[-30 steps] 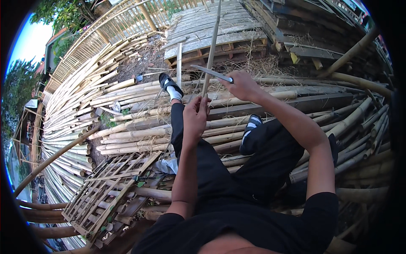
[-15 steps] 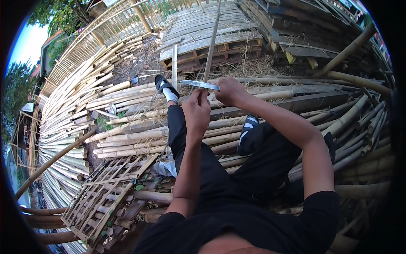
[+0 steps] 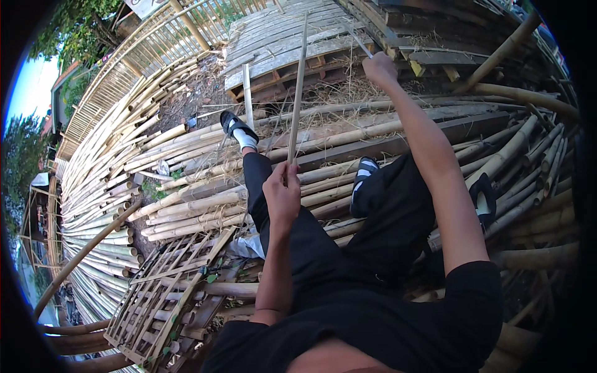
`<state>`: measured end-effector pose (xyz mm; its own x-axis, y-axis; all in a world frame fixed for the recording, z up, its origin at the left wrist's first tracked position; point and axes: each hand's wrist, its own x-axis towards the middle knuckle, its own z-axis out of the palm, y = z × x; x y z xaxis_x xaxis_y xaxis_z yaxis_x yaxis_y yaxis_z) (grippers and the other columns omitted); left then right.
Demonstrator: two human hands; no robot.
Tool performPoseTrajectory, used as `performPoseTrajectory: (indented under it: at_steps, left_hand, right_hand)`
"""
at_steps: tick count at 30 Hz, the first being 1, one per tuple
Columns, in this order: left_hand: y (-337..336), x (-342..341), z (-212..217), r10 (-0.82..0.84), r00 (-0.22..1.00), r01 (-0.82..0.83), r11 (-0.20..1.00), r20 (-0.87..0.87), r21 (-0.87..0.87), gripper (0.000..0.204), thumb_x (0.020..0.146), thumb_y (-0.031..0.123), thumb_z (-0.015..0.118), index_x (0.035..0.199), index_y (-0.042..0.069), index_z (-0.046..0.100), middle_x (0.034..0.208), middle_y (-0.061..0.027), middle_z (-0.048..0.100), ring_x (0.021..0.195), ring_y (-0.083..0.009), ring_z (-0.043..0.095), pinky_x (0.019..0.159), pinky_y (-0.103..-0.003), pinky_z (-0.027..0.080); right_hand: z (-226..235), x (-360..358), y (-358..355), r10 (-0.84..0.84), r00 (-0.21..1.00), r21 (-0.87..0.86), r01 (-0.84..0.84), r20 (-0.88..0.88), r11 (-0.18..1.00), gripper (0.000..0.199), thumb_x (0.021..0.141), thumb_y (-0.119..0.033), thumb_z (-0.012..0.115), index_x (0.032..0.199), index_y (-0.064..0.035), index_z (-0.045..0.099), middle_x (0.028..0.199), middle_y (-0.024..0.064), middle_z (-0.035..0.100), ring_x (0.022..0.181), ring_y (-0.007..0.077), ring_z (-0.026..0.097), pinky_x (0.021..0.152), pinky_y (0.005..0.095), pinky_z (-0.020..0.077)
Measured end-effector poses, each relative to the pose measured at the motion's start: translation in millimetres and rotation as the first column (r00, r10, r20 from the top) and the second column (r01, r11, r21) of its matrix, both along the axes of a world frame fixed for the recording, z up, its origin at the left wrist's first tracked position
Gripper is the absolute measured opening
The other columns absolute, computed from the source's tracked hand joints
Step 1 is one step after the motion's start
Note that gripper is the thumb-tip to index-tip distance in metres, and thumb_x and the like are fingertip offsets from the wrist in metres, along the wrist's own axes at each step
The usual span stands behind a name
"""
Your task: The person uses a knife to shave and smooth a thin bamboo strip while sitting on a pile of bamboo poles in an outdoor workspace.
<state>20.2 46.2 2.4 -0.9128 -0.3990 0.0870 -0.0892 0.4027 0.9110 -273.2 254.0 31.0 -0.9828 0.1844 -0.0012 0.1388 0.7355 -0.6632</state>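
Observation:
My left hand [image 3: 283, 198] pinches the lower end of a long, thin bamboo strip [image 3: 298, 93], which points up and away from me. Farther off and to the right, my right hand [image 3: 380, 69] is closed around a knife; its handle is hidden in the fist. The thin knife blade [image 3: 359, 41] sticks out toward the far left, over the wooden slatted platform, apart from the strip. Another pale flat strip [image 3: 248, 93] stands close to my sandalled left foot [image 3: 238, 126].
Bamboo poles [image 3: 205, 202] lie beneath and around my legs, with many more stacked to the left. A slatted wooden platform [image 3: 280, 46] stands ahead, stacked timber [image 3: 435, 37] at far right. Slanted poles [image 3: 504, 53] cross at right; a bamboo lattice [image 3: 165, 292] lies at lower left.
My right hand with the knife has swung away, up and to the right, off the strip. My left hand has drawn the strip lower, nearer my body.

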Motion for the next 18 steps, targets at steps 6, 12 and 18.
performPoseTrajectory:
  at_steps: [6,12,18]
  left_hand:
    - [-7.9,-17.6,-7.6,0.043,0.999,-0.042,0.993,0.009,-0.107,0.019,0.092,0.010,0.052,0.095,-0.006,0.062,0.060,-0.0156,0.055,0.049,-0.0174,0.049,0.050,-0.032,0.040]
    - [6.8,-41.1,16.7,-0.020,0.978,-0.040,0.960,-0.209,-0.278,0.016,0.091,0.009,0.053,0.088,-0.005,0.060,0.067,-0.0231,0.057,0.057,-0.0383,0.054,0.054,-0.041,0.040]
    - [12.2,-37.9,32.2,-0.036,0.966,-0.077,0.905,-0.257,-0.418,0.015,0.091,0.008,0.051,0.085,-0.003,0.059,0.068,-0.0244,0.056,0.064,-0.0417,0.054,0.057,-0.045,0.038]
  right_hand:
    - [-0.4,48.5,-19.7,0.448,0.890,0.206,-0.456,0.086,0.866,0.038,0.083,-0.031,0.057,0.092,0.0050,0.066,0.087,0.0258,0.065,0.087,0.0377,0.065,0.078,0.0425,0.0513]
    - [4.3,111.2,-64.3,0.743,0.663,0.314,-0.728,0.096,0.609,0.029,0.077,-0.021,0.056,0.084,0.0057,0.066,0.083,0.0264,0.065,0.082,0.0391,0.064,0.075,0.0456,0.0511]
    - [-13.1,112.6,-76.5,0.755,0.653,0.355,-0.720,0.057,0.596,0.027,0.072,-0.019,0.054,0.081,0.0034,0.067,0.086,0.0250,0.065,0.084,0.0384,0.065,0.075,0.0439,0.0525]
